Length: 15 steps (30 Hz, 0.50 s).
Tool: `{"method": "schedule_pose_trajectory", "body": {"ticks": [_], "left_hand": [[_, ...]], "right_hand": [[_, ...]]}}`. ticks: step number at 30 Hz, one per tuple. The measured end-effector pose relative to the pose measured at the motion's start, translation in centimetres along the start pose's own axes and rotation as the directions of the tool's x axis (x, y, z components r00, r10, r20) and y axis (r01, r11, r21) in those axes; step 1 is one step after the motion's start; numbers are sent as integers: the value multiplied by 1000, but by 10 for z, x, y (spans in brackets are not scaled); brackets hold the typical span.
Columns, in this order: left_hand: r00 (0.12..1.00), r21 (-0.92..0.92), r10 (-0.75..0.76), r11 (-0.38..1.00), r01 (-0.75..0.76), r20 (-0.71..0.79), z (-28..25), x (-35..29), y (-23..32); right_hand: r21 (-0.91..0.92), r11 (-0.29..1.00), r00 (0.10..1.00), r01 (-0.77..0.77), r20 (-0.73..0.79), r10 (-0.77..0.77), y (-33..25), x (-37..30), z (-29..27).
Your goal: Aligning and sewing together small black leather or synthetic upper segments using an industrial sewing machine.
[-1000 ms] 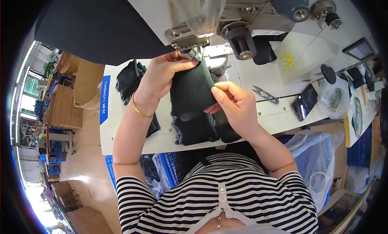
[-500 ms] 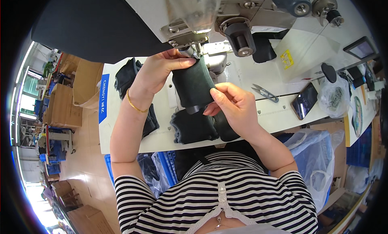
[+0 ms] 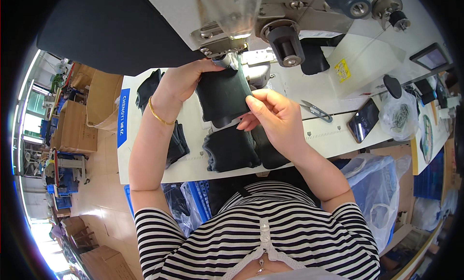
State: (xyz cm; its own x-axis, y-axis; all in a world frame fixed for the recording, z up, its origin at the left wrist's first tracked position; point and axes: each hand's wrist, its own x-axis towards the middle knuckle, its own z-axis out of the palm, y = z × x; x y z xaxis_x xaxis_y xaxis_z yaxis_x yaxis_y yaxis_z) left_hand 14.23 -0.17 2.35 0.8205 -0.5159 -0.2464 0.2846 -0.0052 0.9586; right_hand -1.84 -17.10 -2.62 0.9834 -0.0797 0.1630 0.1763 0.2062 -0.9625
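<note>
A black fabric piece [image 3: 222, 97] lies under the sewing machine's needle area [image 3: 231, 60], its far edge hidden there. At its far left corner my left hand [image 3: 186, 81] is closed on the fabric, fingertips partly hidden beside the presser foot. My right hand [image 3: 278, 116] pinches the piece's right edge between thumb and forefinger, the other fingers curled below. Just nearer to me, a stack of black fabric pieces [image 3: 232, 150] sits on the white table, with more black pieces [image 3: 268, 152] beside it, partly under my right hand.
Thread snips [image 3: 316, 110] and a phone [image 3: 363, 120] lie to the right, near a clear plastic bag [image 3: 400, 116]. More folded black pieces [image 3: 178, 143] rest by my left forearm. A large plastic bag [image 3: 372, 193] hangs below the table's right front edge.
The fabric piece has shifted slightly left and away from me at the needle. Both hands have moved a little with it, my right hand leftward, still pinching the edge.
</note>
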Motion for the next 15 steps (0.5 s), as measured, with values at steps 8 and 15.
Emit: {"method": "schedule_pose_trajectory", "body": {"ticks": [8,15], "left_hand": [[967,-52,243,969,-240,77,-4,10,0],[922,-108,343,938,-328,177,-19,25,2]], "right_hand": [[-6,1000,1000,7,0,-7,-5,9,0],[16,1000,1000,21,-24,-20,-1,17,7]]}}
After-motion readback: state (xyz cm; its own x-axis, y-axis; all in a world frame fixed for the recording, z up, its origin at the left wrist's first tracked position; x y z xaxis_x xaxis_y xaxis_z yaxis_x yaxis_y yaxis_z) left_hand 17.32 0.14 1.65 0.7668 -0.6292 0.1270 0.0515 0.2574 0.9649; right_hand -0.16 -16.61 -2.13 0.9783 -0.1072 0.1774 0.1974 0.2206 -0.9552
